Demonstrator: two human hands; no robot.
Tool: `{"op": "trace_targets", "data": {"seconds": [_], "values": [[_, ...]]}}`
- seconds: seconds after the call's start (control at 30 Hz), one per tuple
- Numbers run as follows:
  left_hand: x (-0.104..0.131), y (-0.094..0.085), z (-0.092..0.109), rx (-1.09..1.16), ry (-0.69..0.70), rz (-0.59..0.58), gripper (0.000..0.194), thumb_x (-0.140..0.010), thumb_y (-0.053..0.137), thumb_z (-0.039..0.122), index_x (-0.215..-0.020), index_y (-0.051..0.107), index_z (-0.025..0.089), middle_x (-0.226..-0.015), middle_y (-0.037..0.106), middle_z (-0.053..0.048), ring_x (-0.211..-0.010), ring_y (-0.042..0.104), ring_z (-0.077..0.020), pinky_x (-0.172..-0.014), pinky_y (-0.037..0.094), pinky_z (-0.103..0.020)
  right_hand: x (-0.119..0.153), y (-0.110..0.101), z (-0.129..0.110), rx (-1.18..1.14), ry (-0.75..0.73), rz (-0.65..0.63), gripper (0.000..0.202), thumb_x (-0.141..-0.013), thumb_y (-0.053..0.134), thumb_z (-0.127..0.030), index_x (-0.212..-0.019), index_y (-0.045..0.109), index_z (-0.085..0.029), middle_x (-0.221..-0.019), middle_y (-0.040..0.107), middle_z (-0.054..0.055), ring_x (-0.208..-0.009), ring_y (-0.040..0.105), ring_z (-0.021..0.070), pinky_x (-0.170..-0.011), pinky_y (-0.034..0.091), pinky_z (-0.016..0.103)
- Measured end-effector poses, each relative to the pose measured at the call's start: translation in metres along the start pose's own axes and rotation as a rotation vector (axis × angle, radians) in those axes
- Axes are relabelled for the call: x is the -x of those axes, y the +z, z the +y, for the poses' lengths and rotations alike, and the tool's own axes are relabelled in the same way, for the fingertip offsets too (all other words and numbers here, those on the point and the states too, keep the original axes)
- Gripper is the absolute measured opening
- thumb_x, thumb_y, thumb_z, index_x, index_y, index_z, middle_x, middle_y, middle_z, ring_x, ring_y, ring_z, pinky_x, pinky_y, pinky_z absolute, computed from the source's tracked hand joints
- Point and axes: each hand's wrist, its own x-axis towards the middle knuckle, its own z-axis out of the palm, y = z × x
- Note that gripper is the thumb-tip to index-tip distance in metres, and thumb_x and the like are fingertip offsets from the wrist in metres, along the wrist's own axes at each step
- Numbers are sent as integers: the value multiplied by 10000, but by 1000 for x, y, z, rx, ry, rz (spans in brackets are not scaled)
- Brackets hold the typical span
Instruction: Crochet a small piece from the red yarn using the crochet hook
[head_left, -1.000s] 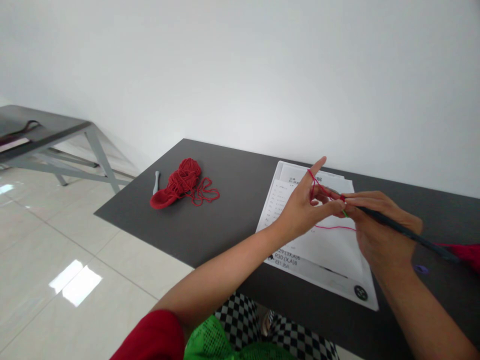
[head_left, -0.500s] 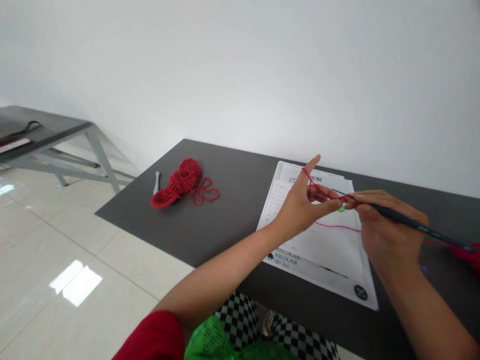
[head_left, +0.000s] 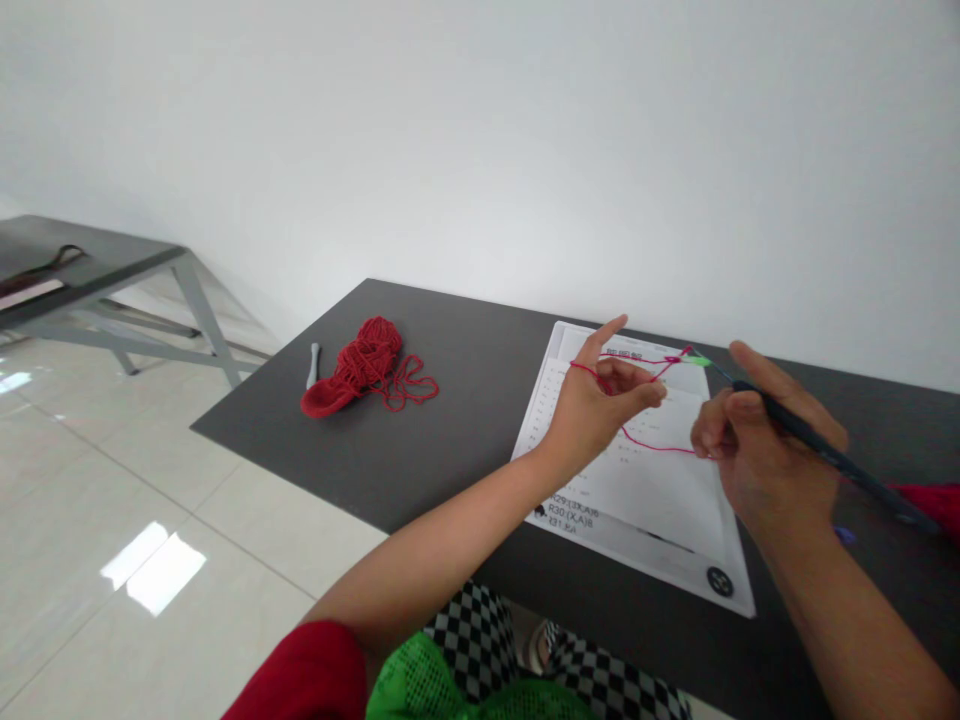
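Observation:
My left hand (head_left: 596,405) is raised over printed sheets, index finger stretched up with pinkish-red yarn (head_left: 651,446) wrapped round it. Its thumb and other fingers pinch a strand. In my right hand (head_left: 784,440) is a crochet hook (head_left: 814,441) with a dark handle, its thin shaft pointing up and left. At the hook's tip sit a small bit of pink stitching and a bright green clip (head_left: 699,361), likely a stitch marker, clear of my left fingertips. A lower strand runs from my left hand to my right fingers.
Printed sheets (head_left: 645,500) lie on the dark table (head_left: 465,400). To the left are a red yarn ball with a crocheted piece (head_left: 367,355) and a grey handled tool (head_left: 313,365). More red yarn (head_left: 934,500) and a purple bit (head_left: 845,536) lie right. A white wall stands behind.
My hands have drawn apart; the hook tip, stitching and green clip have risen away from my left fingertips. My right index finger has lifted off the hook. My left hand has shifted slightly left.

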Motion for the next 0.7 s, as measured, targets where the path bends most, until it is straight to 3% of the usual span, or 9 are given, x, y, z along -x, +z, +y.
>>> {"op": "trace_targets", "data": {"seconds": [0.17, 0.3, 0.47, 0.63, 0.7], "values": [[2, -1, 0, -3, -4, 5, 988, -603, 894, 263, -1469, 422, 198, -674, 633, 86, -643, 585, -71, -693, 470, -243, 0, 0, -7, -116, 34, -104, 173, -973, 632, -248, -1110, 738, -252, -556, 469, 5, -460, 457, 122, -453, 377, 236], [4, -2, 1, 12, -11, -8, 962, -606, 893, 234, -1456, 441, 219, -694, 640, 83, -683, 574, -67, -716, 451, -236, -5, 0, -13, -222, 21, -155, 176, -995, 591, -295, -1081, 743, -273, -516, 422, -4, -428, 395, 112, -432, 361, 220], [5, -1, -1, 56, -36, -5, 806, -722, 803, 449, -1426, 473, 237, -781, 691, 46, -773, 641, -102, -826, 479, -297, -4, -1, -15, -247, 9, -199, 221, -1001, 602, -385, -1060, 751, -233, -509, 421, 7, -420, 388, 114, -419, 340, 220], [4, 1, -1, 43, -43, -17, 968, -620, 888, 386, -1450, 434, 186, -673, 657, 78, -688, 628, -99, -783, 484, -295, -3, -3, -17, -262, 28, -220, 247, -1013, 576, -385, -1037, 752, -214, -472, 368, -10, -398, 341, 98, -430, 314, 213], [4, 1, -1, 31, -33, -16, 932, -625, 886, 367, -1432, 458, 181, -656, 653, 81, -674, 620, -94, -770, 479, -286, -3, -3, -18, -264, 39, -225, 249, -1012, 578, -388, -1018, 751, -209, -459, 337, -23, -386, 315, 91, -423, 287, 203]]}}
